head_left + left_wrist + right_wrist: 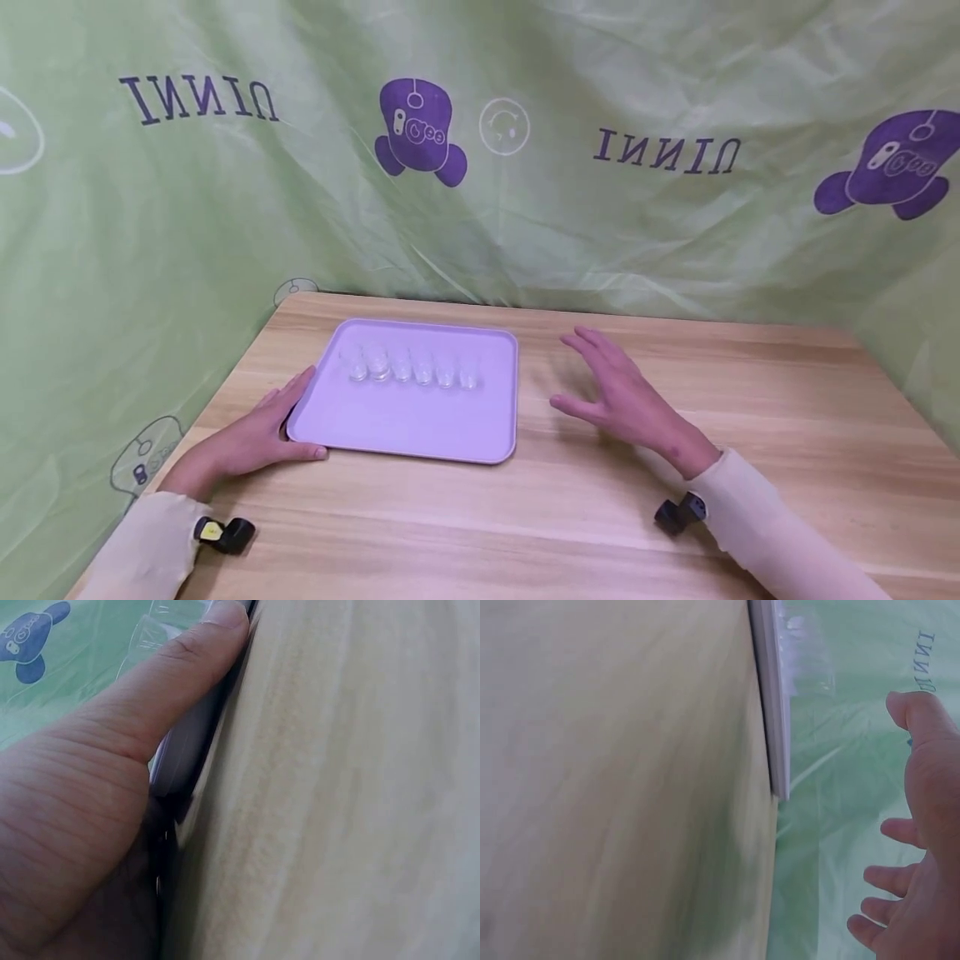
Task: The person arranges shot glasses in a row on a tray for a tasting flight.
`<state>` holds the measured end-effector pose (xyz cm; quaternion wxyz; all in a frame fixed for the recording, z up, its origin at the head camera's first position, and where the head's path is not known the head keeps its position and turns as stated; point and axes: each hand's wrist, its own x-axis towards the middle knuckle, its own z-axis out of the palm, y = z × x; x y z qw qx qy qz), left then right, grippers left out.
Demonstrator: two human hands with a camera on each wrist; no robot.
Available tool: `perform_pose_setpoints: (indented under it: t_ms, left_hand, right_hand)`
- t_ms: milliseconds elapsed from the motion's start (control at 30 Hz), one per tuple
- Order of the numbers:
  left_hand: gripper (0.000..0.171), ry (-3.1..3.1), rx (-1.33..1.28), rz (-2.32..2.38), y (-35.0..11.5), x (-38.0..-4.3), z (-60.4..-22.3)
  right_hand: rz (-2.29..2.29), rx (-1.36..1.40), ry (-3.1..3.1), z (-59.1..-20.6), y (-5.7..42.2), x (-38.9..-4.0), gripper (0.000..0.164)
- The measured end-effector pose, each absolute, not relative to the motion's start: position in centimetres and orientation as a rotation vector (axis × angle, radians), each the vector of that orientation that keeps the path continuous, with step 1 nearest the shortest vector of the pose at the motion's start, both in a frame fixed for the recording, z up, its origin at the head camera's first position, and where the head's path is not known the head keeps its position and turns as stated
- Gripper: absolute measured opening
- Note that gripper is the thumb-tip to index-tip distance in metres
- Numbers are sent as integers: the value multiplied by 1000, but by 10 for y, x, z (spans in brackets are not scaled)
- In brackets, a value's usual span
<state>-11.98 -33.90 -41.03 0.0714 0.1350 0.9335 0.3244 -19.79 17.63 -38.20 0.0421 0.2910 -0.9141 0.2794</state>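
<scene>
A light purple tray point(397, 429) lies flat on the wooden table, bearing a row of several small clear glasses point(423, 372) standing across its middle. My left hand point(258, 433) touches the tray's near left corner, thumb along the front edge and fingers along the left side. In the left wrist view the thumb point(180, 667) lies against the tray's rim. My right hand point(618, 400) is held above the table to the right of the tray, apart from it, fingers spread and holding nothing. The right wrist view shows the tray's edge point(776, 712) away from that hand.
The wooden table point(450, 533) reaches back to a green curtain point(337, 217) printed with purple figures and letters, which also hangs at the left and right. Each wrist carries a small black camera point(238, 536).
</scene>
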Motion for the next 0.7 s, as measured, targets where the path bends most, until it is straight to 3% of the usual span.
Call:
perform_pose_setpoints:
  t_ms: [700]
  left_hand:
    - [122,2744,348,1023,-350,-115,-402]
  right_hand:
    - [794,893,-2811,-376,213,-201,88]
